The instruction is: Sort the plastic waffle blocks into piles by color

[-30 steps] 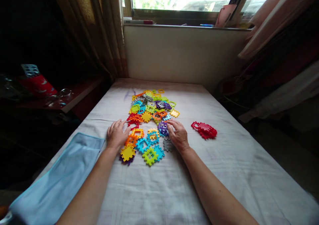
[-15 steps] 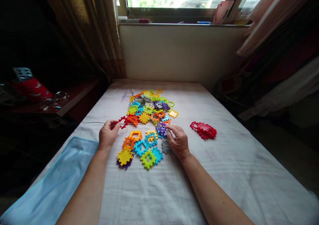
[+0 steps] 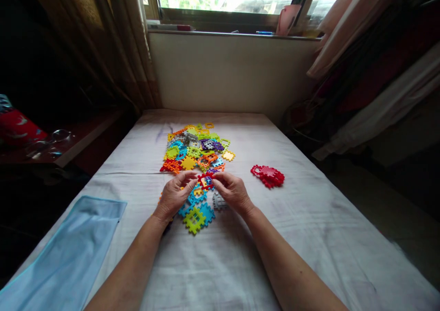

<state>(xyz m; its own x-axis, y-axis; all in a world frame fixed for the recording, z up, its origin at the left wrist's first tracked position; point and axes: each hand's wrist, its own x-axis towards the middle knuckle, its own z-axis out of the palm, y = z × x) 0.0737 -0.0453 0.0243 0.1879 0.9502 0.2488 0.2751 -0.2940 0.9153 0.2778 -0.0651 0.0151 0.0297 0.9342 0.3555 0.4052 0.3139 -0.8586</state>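
Between my two hands is a red open-framed interlocking plastic tile [image 3: 205,180]. My left hand [image 3: 177,192] pinches its left side, and my right hand [image 3: 232,191] grips its right side. Below the hands lie a green window tile [image 3: 194,220], blue tiles [image 3: 206,213] and a grey tile [image 3: 219,201], partly covered by my right hand. Just beyond sits a heap of mixed-colour tiles [image 3: 194,151]. Off to the right is a separate pile of red tiles [image 3: 268,176]. My left hand hides some orange and yellow tiles.
A pale sheet [image 3: 292,247] covers the surface. A light blue cloth [image 3: 75,242] lies at the left. On the dark side table [image 3: 79,141] are glasses [image 3: 51,141] and a red patterned container [image 3: 19,127]. A pink cup [image 3: 288,19] stands on the windowsill.
My left hand has brought the red tile rightward from the heap's edge to the middle. My right hand has left the purple tile and now holds the red one too. The view has shifted right.
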